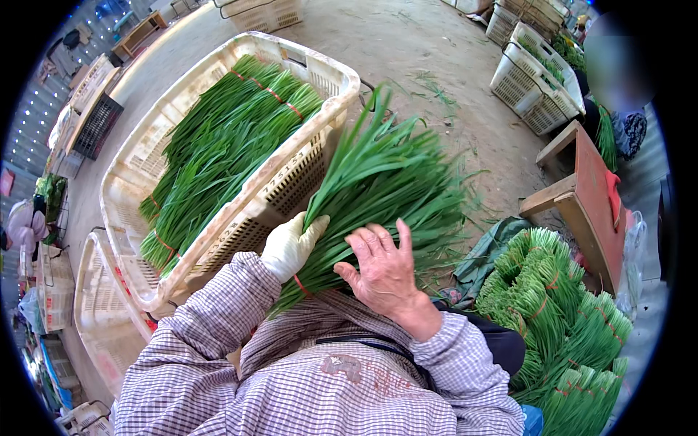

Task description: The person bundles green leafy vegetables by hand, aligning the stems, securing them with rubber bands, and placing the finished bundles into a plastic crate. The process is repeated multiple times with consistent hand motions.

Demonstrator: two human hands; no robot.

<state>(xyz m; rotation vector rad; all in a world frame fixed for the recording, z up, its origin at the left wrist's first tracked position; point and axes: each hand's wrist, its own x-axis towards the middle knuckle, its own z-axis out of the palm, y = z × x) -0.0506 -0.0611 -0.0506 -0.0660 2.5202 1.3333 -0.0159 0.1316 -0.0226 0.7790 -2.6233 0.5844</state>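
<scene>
A bundle of long green leaves, probably garlic chives (392, 185), lies across my lap, its leafy ends fanned out away from me. A red band circles it near the cut ends. My left hand (294, 245), in a pale glove, grips leaves on the bundle's left side. Bare and with fingers spread, my right hand (379, 267) rests on or just over the leaves. Beyond my left arm stands a white plastic crate (229, 223) that holds several banded bundles (234, 131) laid in rows.
To my right, several banded bundles (551, 305) are piled beside a green cloth (485, 261) and a wooden stool on its side (594, 201). A second crate (103, 305) stands at left. Farther right, a person (627, 131) sits near another crate (537, 82). Leaf scraps litter the floor.
</scene>
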